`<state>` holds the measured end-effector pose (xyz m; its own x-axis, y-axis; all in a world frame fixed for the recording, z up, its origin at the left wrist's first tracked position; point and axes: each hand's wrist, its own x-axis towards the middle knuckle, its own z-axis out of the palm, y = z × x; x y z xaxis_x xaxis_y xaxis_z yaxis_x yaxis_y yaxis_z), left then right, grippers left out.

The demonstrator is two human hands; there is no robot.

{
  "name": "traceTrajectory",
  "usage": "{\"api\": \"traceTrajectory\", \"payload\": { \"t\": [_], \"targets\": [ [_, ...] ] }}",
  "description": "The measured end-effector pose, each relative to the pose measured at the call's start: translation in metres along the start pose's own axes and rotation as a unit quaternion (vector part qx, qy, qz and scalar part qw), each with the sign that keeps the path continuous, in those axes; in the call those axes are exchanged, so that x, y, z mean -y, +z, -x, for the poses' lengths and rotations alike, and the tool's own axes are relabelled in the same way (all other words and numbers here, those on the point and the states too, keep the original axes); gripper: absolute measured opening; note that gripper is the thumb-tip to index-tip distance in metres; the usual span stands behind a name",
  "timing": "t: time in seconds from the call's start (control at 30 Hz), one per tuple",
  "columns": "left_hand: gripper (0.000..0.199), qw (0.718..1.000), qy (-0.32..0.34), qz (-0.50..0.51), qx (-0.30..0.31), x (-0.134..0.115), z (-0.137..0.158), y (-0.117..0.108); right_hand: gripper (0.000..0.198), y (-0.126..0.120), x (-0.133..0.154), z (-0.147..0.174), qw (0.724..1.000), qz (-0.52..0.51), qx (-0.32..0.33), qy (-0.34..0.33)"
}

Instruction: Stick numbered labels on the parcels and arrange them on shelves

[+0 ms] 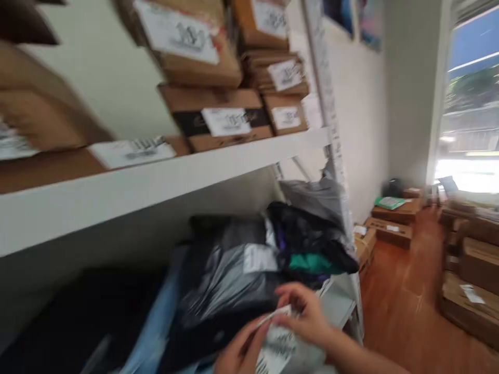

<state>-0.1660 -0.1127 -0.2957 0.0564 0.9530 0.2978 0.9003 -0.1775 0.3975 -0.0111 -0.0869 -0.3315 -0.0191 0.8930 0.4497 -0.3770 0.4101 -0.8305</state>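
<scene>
While the left hand (244, 349) and right hand (306, 314) pinch its upper edge | white label (278, 344): dark print, blurred past reading, pale grey wrapping (307, 357) just beside | location: between the hands, before dark plastic parcels (234, 283) below the white shelf (175, 189)

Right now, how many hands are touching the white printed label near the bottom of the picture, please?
2: the left hand at the label's left side, partly cut off by the bottom edge, and the right hand at its upper right.
</scene>
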Motion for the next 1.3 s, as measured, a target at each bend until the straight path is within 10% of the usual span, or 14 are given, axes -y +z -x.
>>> {"api": "traceTrajectory", "payload": {
  "t": [0.27, 0.43, 0.6, 0.93, 1.13, 1.3],
  "targets": [
    [0.05, 0.963, -0.089, 0.213, -0.136, -0.008, 0.036, -0.001, 0.014, 0.007, -0.005, 0.007, 0.993, 0.082, 0.077, -0.03],
    [0.047, 0.909, -0.19, 0.353, -0.116, -0.001, 0.036, -0.006, 0.016, 0.035, -0.01, -0.007, 0.99, 0.073, 0.062, -0.104],
    [0.059, 0.889, -0.278, 0.322, -0.168, 0.01, 0.048, -0.018, 0.016, 0.058, -0.003, -0.048, 0.986, 0.053, 0.067, -0.145],
    [0.05, 0.937, -0.209, 0.238, -0.149, 0.021, 0.069, -0.018, 0.012, 0.089, -0.008, -0.091, 0.923, 0.342, 0.164, -0.06],
    [0.043, 0.957, -0.139, 0.227, -0.112, 0.014, 0.068, -0.017, 0.075, 0.083, -0.004, -0.077, 0.897, 0.429, 0.043, -0.092],
    [0.039, 0.964, -0.105, 0.226, -0.089, 0.008, 0.065, -0.015, 0.02, 0.086, -0.015, -0.074, 0.889, 0.373, 0.082, -0.253]
  ]
}}
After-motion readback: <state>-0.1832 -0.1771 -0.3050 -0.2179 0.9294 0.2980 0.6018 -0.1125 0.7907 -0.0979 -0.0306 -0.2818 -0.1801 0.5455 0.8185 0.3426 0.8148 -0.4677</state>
